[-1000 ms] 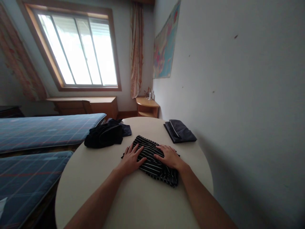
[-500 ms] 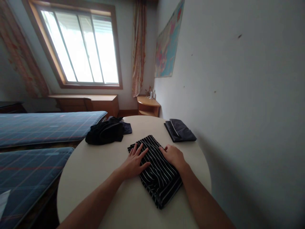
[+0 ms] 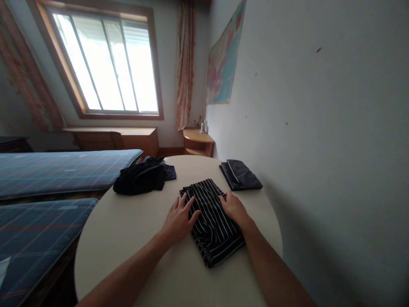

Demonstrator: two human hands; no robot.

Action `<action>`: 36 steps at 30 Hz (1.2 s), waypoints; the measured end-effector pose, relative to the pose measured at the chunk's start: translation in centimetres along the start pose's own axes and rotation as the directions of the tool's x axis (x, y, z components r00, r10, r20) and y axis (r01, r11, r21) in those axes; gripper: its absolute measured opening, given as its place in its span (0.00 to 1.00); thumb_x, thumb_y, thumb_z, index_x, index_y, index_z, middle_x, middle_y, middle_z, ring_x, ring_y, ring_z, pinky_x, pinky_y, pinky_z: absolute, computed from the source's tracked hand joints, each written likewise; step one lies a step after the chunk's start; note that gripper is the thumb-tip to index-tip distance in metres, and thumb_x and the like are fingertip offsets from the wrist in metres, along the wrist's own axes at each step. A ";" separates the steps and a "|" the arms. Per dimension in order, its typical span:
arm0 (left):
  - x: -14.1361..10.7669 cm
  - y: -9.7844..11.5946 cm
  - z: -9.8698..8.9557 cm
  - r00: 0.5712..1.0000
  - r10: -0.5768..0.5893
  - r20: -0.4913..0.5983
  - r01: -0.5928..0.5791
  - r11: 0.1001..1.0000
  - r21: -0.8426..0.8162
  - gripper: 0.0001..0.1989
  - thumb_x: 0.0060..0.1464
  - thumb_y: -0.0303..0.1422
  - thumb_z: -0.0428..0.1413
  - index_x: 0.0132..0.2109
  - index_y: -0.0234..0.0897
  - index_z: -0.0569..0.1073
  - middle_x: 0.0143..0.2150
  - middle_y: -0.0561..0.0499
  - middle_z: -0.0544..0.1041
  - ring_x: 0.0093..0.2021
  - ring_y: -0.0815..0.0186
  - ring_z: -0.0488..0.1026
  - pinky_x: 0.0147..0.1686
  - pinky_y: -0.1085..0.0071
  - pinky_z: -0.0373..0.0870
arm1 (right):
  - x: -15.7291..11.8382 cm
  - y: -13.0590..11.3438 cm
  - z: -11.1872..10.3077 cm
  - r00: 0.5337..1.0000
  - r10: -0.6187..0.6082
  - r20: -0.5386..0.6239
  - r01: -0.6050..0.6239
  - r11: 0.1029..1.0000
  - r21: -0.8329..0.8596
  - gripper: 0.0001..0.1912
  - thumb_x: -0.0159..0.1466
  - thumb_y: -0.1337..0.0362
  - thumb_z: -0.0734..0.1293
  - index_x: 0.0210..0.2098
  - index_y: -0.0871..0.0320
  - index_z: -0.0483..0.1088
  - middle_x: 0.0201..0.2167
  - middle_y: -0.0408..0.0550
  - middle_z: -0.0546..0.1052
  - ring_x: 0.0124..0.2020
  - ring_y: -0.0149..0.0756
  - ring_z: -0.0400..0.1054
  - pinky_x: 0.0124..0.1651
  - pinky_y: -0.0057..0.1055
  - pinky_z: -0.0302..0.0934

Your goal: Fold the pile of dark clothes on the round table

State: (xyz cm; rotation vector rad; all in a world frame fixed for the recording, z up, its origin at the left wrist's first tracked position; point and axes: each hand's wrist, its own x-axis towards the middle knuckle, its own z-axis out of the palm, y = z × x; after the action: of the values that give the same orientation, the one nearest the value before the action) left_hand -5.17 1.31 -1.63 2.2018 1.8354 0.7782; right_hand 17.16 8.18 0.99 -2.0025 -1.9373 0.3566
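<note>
A folded black garment with white stripes point(image 3: 213, 213) lies on the round pale table point(image 3: 128, 238); its exact kind I cannot tell. My left hand point(image 3: 179, 217) rests at its left edge, fingers spread and fingertips on the cloth. At the opposite edge, my right hand point(image 3: 235, 209) has its fingers curled around the cloth, thumb on top. The fabric looks slightly rumpled near its lower left part.
A folded dark garment point(image 3: 241, 175) lies at the table's far right. Bunched black clothing point(image 3: 139, 177) sits at the far left. Beds with blue plaid mattresses point(image 3: 64, 172) stand to the left, and a white wall point(image 3: 319, 170) rises on the right.
The striped garment has shifted slightly away from me and turned a little on the table. Its upper left corner moved right, and both hands moved with it slightly.
</note>
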 end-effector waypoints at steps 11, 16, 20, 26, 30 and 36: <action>0.1 0.7 1.2 0.976 0.075 0.204 -0.107 0.983 0.151 0.33 0.65 0.50 0.42 0.72 0.45 0.49 0.74 0.42 0.44 0.72 0.44 0.42 0.65 0.43 0.46 | 1.4 0.8 -0.9 0.929 -0.349 0.125 0.307 0.912 0.271 0.33 0.64 0.47 0.65 0.62 0.61 0.66 0.62 0.56 0.68 0.63 0.44 0.62 0.65 0.37 0.53; 2.0 1.8 1.2 0.967 0.052 0.250 -0.109 0.969 0.220 0.34 0.66 0.50 0.41 0.72 0.43 0.48 0.74 0.41 0.44 0.72 0.44 0.43 0.66 0.45 0.45 | 2.7 -0.3 -1.8 0.943 -0.314 0.111 0.298 0.944 0.138 0.32 0.61 0.49 0.68 0.58 0.64 0.70 0.58 0.60 0.72 0.60 0.48 0.65 0.64 0.38 0.56; 4.1 1.8 1.5 0.968 0.117 0.222 -0.156 0.974 0.166 0.32 0.66 0.50 0.41 0.72 0.45 0.50 0.74 0.44 0.47 0.72 0.48 0.46 0.67 0.48 0.46 | 3.7 -0.6 -2.3 0.955 -0.294 0.034 0.294 0.956 -0.002 0.32 0.58 0.57 0.72 0.59 0.64 0.70 0.57 0.62 0.73 0.57 0.50 0.68 0.60 0.39 0.59; 6.0 0.8 1.5 0.997 0.074 0.004 -0.074 0.993 0.094 0.26 0.69 0.42 0.36 0.69 0.41 0.56 0.71 0.48 0.58 0.69 0.61 0.57 0.68 0.60 0.49 | 5.5 -0.2 -3.5 0.916 -0.393 -0.081 0.390 0.920 -0.046 0.33 0.57 0.60 0.73 0.61 0.57 0.67 0.60 0.58 0.68 0.58 0.48 0.68 0.60 0.38 0.60; 6.2 -0.1 2.4 0.998 -0.032 0.045 0.023 0.982 0.189 0.28 0.66 0.43 0.42 0.68 0.34 0.58 0.70 0.43 0.59 0.70 0.54 0.52 0.68 0.55 0.48 | 7.6 -0.5 -4.4 0.884 -0.443 -0.149 0.438 0.896 -0.071 0.32 0.58 0.61 0.72 0.62 0.56 0.67 0.60 0.58 0.68 0.57 0.48 0.68 0.60 0.38 0.60; 6.1 -0.4 2.8 0.994 -0.036 0.101 0.010 0.969 0.248 0.28 0.64 0.42 0.45 0.66 0.36 0.62 0.71 0.44 0.56 0.71 0.52 0.49 0.68 0.54 0.47 | 11.2 -1.4 -5.3 0.872 -0.465 -0.154 0.442 0.883 -0.160 0.32 0.58 0.62 0.72 0.62 0.56 0.66 0.62 0.57 0.65 0.55 0.47 0.69 0.58 0.37 0.62</action>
State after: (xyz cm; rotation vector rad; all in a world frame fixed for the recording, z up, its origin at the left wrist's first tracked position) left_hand -3.49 7.77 -2.48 2.3111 1.9958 0.4389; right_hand 18.48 19.06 6.92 -1.5027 -2.2605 -0.0696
